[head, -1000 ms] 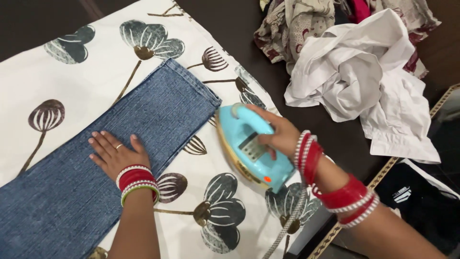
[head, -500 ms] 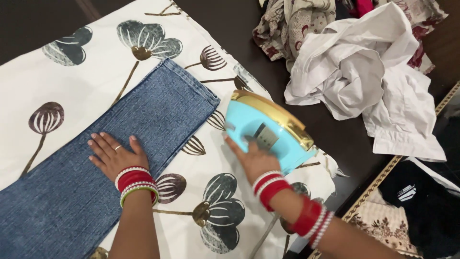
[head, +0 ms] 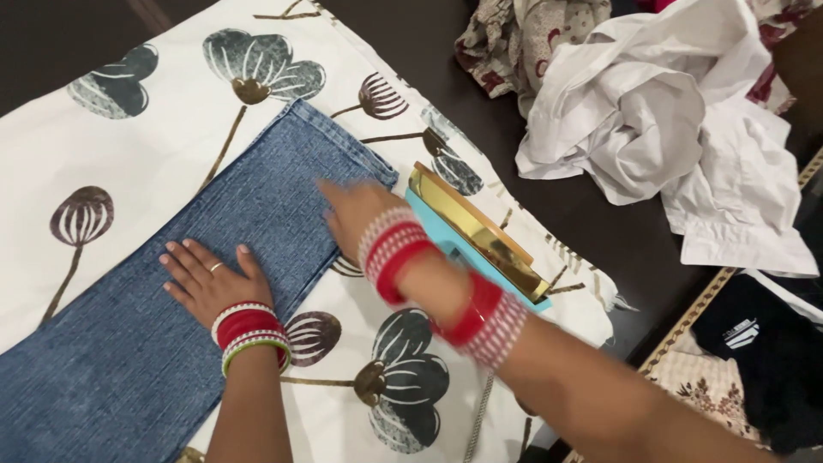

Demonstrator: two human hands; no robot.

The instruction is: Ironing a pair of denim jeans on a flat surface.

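Left hand: We see the left hand [head: 208, 276] lying flat and open on the blue jeans leg [head: 214, 257]. The fingers are spread out. It grips nothing, it just presses the cloth down. There is a ring on one finger.
Right hand: The right hand [head: 351, 214] is open too and holds nothing. It looks blurry. It is over the end of the jeans leg, near the hem. We cannot tell if it touches the cloth.
Bangles: Both wrists wear red and white bangles [head: 247, 330].
Jeans leg: It lies flat on the white flower sheet [head: 103, 137], slanting from the bottom left up to the middle. The hem end is at the top.
Iron: The light blue iron [head: 476, 240] stands tipped up just beside the right wrist. Its shiny gold plate faces up and to the right. No hand is on it. Its cord [head: 477, 424] hangs down at the bottom.
Flower sheet: It is spread over the dark table [head: 591, 223].
Clothes pile: A crumpled white shirt [head: 677, 129] lies on the table at the top right, well apart from the jeans. A patterned cloth [head: 514, 43] lies bunched up behind it.
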